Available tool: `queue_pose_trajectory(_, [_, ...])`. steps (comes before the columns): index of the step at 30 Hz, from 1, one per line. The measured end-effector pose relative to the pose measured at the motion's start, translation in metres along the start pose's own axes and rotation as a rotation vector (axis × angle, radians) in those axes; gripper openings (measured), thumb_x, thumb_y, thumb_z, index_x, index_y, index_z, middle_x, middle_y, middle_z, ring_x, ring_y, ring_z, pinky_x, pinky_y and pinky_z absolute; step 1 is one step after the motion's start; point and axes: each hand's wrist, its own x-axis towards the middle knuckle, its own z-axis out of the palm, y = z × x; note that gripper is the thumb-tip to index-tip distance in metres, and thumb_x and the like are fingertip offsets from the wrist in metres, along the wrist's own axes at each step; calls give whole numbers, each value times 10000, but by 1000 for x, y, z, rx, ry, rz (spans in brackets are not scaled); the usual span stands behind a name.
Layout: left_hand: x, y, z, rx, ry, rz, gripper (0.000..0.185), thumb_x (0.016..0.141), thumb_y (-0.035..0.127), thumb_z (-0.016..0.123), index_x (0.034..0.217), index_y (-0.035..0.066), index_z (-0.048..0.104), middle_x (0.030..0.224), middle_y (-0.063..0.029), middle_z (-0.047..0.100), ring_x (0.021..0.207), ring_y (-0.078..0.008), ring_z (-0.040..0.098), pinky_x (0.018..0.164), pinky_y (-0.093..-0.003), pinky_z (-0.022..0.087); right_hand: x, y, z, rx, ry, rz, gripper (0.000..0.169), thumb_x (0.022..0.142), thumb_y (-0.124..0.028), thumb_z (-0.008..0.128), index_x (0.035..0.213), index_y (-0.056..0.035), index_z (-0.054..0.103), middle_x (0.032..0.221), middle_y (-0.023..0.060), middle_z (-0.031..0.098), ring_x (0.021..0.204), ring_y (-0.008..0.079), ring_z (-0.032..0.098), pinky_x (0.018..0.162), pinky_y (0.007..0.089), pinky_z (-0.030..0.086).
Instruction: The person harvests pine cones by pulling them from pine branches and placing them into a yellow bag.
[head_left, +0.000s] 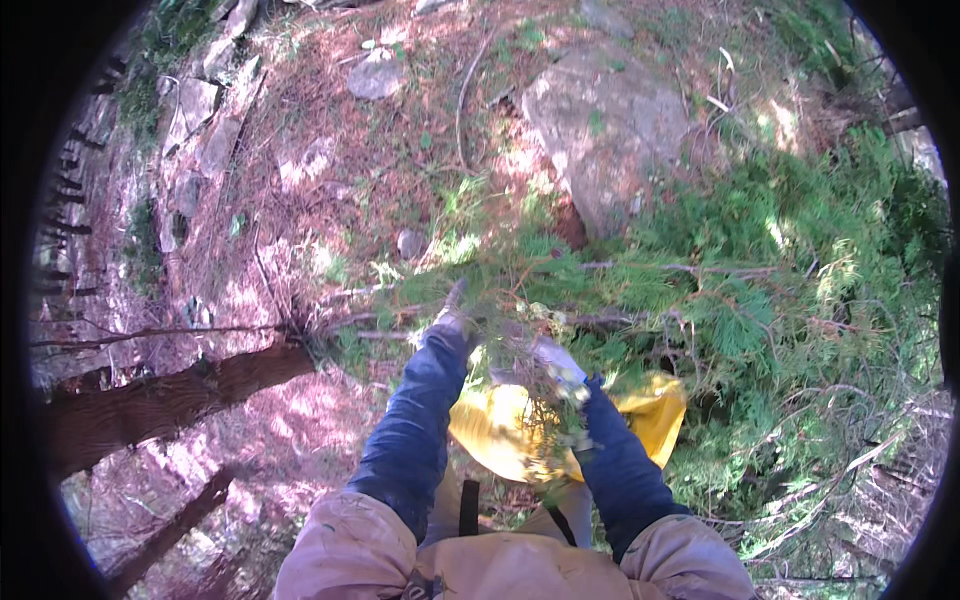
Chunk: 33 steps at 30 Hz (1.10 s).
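My left hand (448, 321), in a pale glove, reaches in among green conifer branches (630, 285) in front of me. Foliage and blur hide its fingers, so I cannot tell whether it grips a stem. My right hand (556, 358), also gloved, is at the lower side of the same branches, with leafy sprigs around its fingers and wrist. What it holds is unclear. Below and between the forearms lies a yellow bag or cloth (491, 431), close to my legs. Blurred sprigs (551, 442) overlap its right part.
A large flat rock (611, 124) lies ahead, with a smaller stone (375, 79) to its left. A reddish-brown trunk (180, 401) slants in at left. Thick conifer foliage (832, 202) spreads on the right, above bare twigs (847, 465). Needle litter (330, 202) covers the ground.
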Motion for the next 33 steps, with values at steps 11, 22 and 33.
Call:
queue_pose_trajectory(11, [-32,16,34,738,92,264,312,901,253,587,1177,107,607,1070,-96,651,968,-261,631,858,-419,512,-35,17,1,591,202,3,571,903,-247,663,1375,-9,446,1080,142,636,918,282,661,745,432,575])
queue_pose_trajectory(22, [-49,45,58,1030,-52,212,316,868,282,632,1133,111,649,1039,-93,675,934,-268,655,802,-419,534,-88,14,27,1013,361,77,369,956,-350,571,1257,-140,534,1142,65,576,868,196,637,794,391,534])
queue_pose_trajectory(33, [-63,71,73,1118,-129,91,311,866,288,624,1138,146,674,1080,-76,682,964,-264,659,794,-408,533,-150,-15,1,-110,772,-183,505,950,-341,609,1287,33,565,1237,129,617,1070,162,596,883,293,487])
